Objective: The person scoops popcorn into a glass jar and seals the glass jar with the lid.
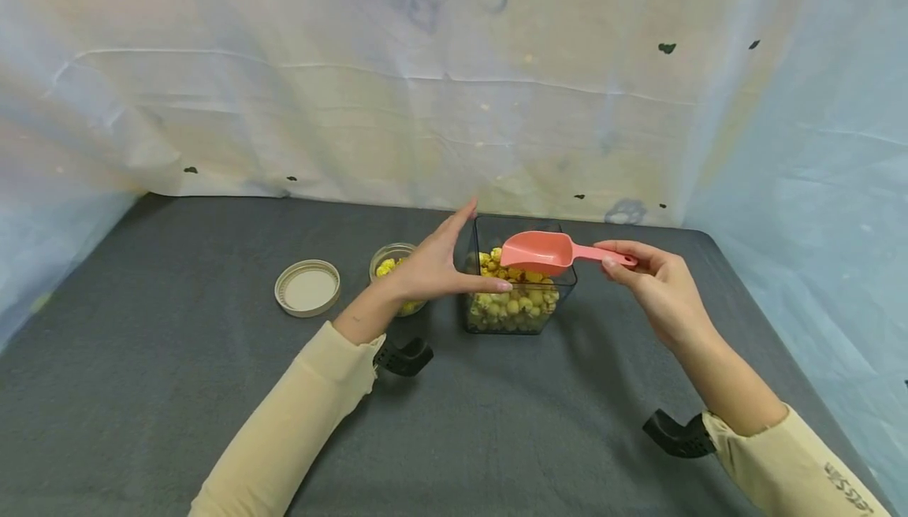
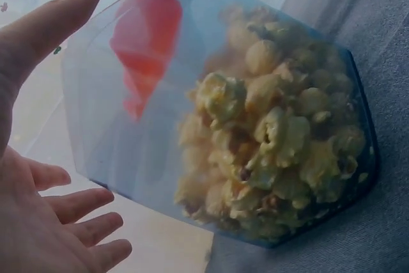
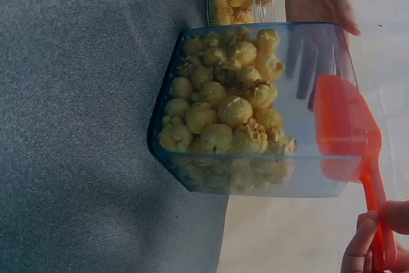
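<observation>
A clear, dark-tinted plastic container (image 1: pixel 514 225) holds yellow popcorn (image 2: pixel 281 132) heaped in its lower part. My right hand (image 1: pixel 660 284) pinches the handle of a coral-pink scoop (image 1: pixel 539 251) between thumb and fingers. The scoop's bowl is at the container's mouth, above the popcorn; through the wall in the right wrist view, the bowl (image 3: pixel 339 119) dips inside the rim. No popcorn shows in the bowl. At the container's left side, my left hand (image 1: pixel 443 265) has its thumb and fingers spread. Whether it touches the wall I cannot tell.
Left of the container, partly behind my left forearm, stands a small clear jar (image 1: pixel 386 252) with popcorn in it. A round, pale lid (image 1: pixel 307 288) lies farther left on the dark grey tabletop (image 1: pixel 496 430). A whitish sheet (image 1: pixel 397 131) hangs behind the table.
</observation>
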`<state>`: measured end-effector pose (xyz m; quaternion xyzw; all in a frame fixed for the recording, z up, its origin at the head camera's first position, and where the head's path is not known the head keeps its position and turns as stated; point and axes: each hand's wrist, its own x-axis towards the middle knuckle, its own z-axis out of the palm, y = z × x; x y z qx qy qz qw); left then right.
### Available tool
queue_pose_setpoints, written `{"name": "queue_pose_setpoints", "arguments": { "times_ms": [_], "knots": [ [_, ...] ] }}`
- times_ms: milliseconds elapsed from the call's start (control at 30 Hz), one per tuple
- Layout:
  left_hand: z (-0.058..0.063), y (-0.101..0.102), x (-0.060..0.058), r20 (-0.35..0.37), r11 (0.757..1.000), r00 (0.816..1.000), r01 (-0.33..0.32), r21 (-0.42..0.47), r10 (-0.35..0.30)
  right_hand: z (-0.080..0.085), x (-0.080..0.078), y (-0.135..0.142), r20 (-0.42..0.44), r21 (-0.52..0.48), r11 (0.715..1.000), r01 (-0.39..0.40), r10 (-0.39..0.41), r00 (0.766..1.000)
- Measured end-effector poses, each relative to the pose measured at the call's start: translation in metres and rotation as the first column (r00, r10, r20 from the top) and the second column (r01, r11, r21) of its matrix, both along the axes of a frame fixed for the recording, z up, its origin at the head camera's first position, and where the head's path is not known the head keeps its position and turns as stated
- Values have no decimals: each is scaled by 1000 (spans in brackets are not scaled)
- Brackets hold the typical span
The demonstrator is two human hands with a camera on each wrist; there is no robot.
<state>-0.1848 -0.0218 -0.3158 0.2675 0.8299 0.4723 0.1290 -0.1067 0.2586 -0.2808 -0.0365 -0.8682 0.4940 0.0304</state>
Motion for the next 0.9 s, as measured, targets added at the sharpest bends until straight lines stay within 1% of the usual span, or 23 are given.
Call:
{"name": "queue_pose_setpoints", "arguments": {
  "times_ms": [167,267,333,433,533,633,733,800,900],
  "knots": [
    [-2,3,-1,15,1000,1000,19,13,-19,-1,2,-1,-10,63,998,4,-3,1000],
    [-5,4,-2,25,999,999,32,31,-33,0,3,-1,-22,127,992,1,2,1000],
    [-8,5,-2,43,997,998,37,67,-40,1,4,-1,-35,181,983,-6,13,999],
    [-12,6,-2,64,991,997,37,128,-45,3,4,0,-61,267,964,-21,39,997],
    [-14,7,-1,74,985,996,37,171,-51,5,5,0,-89,325,945,-39,72,993],
    [-15,8,-1,74,984,996,34,172,-47,9,5,-1,-119,381,923,-53,106,987],
    [-15,9,-1,77,985,996,31,168,-45,14,5,-3,-142,447,892,-59,136,980],
    [-15,9,0,76,985,996,32,168,-45,18,5,-4,-148,482,874,-61,149,978],
    [-15,9,-1,73,984,996,32,173,-45,24,4,-6,-152,514,855,-69,169,974]
  ]
}}
